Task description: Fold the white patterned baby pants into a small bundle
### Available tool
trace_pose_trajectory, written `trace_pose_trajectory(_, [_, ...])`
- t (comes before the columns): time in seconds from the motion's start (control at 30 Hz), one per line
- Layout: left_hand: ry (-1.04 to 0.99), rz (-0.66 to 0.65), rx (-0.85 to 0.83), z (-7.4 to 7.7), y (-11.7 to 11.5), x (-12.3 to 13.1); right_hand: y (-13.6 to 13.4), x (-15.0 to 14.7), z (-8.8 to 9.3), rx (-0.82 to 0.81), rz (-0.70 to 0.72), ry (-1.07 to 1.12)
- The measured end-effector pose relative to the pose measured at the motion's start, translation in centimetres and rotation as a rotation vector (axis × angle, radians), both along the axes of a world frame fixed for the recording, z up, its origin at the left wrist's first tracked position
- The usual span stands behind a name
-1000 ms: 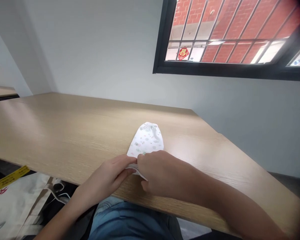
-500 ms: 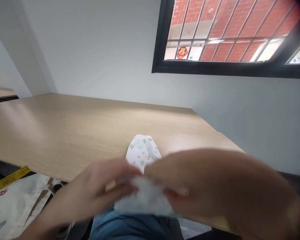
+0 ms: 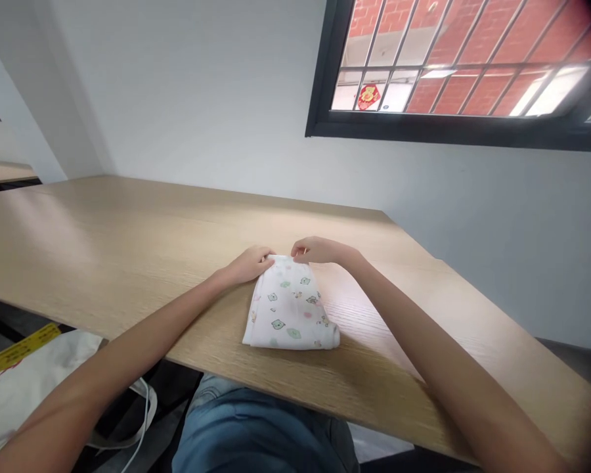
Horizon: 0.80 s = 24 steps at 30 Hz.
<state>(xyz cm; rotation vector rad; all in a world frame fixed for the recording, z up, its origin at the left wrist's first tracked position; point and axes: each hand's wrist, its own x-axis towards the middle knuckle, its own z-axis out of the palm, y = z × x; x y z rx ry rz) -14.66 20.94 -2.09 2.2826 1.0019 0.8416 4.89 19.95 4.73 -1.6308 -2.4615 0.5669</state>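
A small folded white cloth garment (image 3: 290, 309), printed with green animal faces and leaves, lies on the wooden table near its front edge. It is narrow at the far end and wider towards me, with a rounded fold at its near right corner. My left hand (image 3: 255, 263) grips the far left corner, thumb on top of the cloth. At the far right corner, the fingers of my right hand (image 3: 318, 250) are curled and pinch the edge. The fingertips of both hands are partly hidden.
The wooden table (image 3: 142, 243) reaches back to a white wall (image 3: 201, 98) with a barred window (image 3: 423, 125). Low on the left hang a white bag (image 3: 44, 368) and a yellow strip (image 3: 20, 351). My legs in blue cloth (image 3: 261, 427) are below the table edge.
Both hands have moved away from me, from close to my body to the garment's far end. The near part of the garment, blurred and raised between them before, now lies folded flat on the table.
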Motion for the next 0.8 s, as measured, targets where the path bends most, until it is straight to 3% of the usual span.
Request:
trace_pose_trajectory(0.1, [-0.132,-0.004,-0.007,0.8,-0.6,0.4,-1.6,-0.4,1.6,0.141,0.068,-0.020])
trace_pose_trajectory(0.2, [-0.226,-0.108,-0.057,1.8,-1.6,0.8,-3.8,-1.2,2.0,0.112,0.289,-0.009])
trace_pose_trajectory(0.27, [-0.176,-0.273,-0.118,2.1,-2.5,1.0,-5.3,-1.8,1.2,0.042,0.427,-0.038])
trace_pose_trajectory(0.33, [0.009,-0.466,-0.125,2.0,-3.4,1.4,-6.7,-2.4,-0.4,-0.021,0.484,-0.068])
trace_pose_trajectory(0.43, [0.279,-0.600,-0.027,1.3,-4.0,2.1,-9.2,-3.8,-2.9,-0.060,0.414,-0.125])
trace_pose_trajectory(0.57, [0.394,-0.480,0.116,0.2,-2.5,2.2,-13.3,-5.9,-4.7,-0.003,0.332,-0.205])
trace_pose_trajectory(0.7, [0.442,-0.210,0.229,-0.7,-0.2,1.2,-16.3,-6.8,-5.2,-0.071,0.421,-0.128])
trace_pose_trajectory(0.8, [0.463,-0.048,0.264,-0.8,0.6,0.7,-17.0,-6.7,-4.5,-0.128,0.483,-0.071])
